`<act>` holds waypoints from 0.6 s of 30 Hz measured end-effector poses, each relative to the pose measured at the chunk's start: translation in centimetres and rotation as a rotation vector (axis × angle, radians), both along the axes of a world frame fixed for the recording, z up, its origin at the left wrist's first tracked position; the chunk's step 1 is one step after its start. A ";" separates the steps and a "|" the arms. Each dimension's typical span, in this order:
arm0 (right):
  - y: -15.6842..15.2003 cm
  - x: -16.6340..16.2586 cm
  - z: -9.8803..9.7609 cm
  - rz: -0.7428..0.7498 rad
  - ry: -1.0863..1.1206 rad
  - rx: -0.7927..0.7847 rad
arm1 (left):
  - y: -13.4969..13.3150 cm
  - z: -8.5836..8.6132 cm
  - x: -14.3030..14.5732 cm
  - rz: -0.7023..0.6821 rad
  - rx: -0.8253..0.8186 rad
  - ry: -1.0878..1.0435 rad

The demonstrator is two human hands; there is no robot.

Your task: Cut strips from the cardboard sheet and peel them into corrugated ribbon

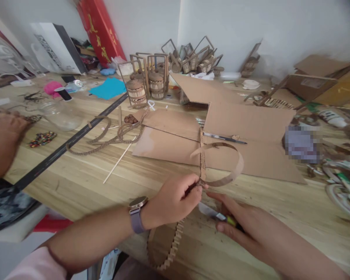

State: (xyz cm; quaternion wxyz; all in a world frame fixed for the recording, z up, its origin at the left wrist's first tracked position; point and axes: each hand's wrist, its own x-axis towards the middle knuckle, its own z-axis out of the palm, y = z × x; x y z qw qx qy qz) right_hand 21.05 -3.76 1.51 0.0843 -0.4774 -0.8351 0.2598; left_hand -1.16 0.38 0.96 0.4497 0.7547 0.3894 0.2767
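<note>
Counted at the workbench: three hands, namely the wearer's left hand and right hand plus one co-worker's hand at far left. One wristwatch. One craft knife. Three corrugated cardboard strips: one looped strip, one straight strip, one ribbed strip over the bench edge. Two standing slatted cardboard lanterns, left lantern and right lantern; more heaped behind, too jumbled to count. One white stick, one pen, one long black ruler, one blue sheet, one black spool, one red box, one clear jar, one small pile of beads.
</note>
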 end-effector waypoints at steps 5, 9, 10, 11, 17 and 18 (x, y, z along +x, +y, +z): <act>0.3 0.1 -0.7 -0.109 0.043 0.290 | -0.2 -0.3 0.1 -0.053 0.095 0.019; 0.1 -1.0 -0.8 -0.230 0.239 0.510 | -0.4 -0.7 0.3 -0.111 0.169 0.051; 0.1 -1.3 -0.8 -0.228 0.272 0.539 | -0.5 -0.8 0.3 -0.134 0.193 0.057; 0.0 -1.6 -0.8 -0.219 0.293 0.560 | -0.6 -0.8 0.3 -0.157 0.218 0.059; -0.2 -2.6 -0.6 -0.231 0.365 0.575 | -0.5 -1.0 0.2 -0.205 0.278 0.043; -0.2 -2.7 -0.6 -0.233 0.383 0.568 | -0.4 -1.1 0.2 -0.204 0.287 0.040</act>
